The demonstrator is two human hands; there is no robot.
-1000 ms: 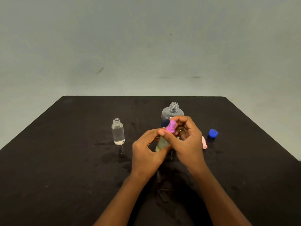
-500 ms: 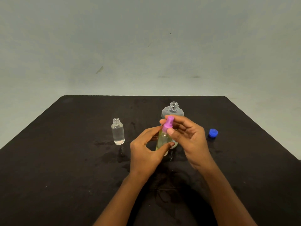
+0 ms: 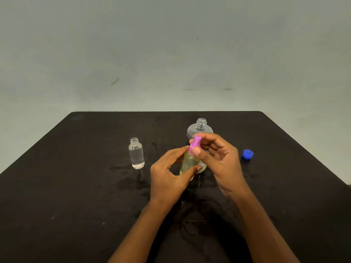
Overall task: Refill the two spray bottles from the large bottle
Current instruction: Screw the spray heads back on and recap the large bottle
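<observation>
Two hands meet at the centre of my single head view, over a black tabletop (image 3: 76, 186) that fills the lower half of the frame. My left hand (image 3: 169, 175) curls around the body of a small spray bottle (image 3: 188, 164) holding yellowish liquid, thumb and fingers pressed on its sides, keeping it upright. My right hand (image 3: 218, 158) pinches the pink spray head (image 3: 195, 144) seated on that bottle's neck, thumb in front, fingertips behind.

Directly behind, partly hidden by both hands, stands the large bottle (image 3: 200, 128), clear and uncapped. Its blue cap (image 3: 247, 154) lies on the tabletop at right of centre, apart from the right hand. Left of centre, a second small bottle (image 3: 136, 153) stands upright with an open neck and clear liquid inside. Damp patches (image 3: 129, 179) mark the tabletop below it.
</observation>
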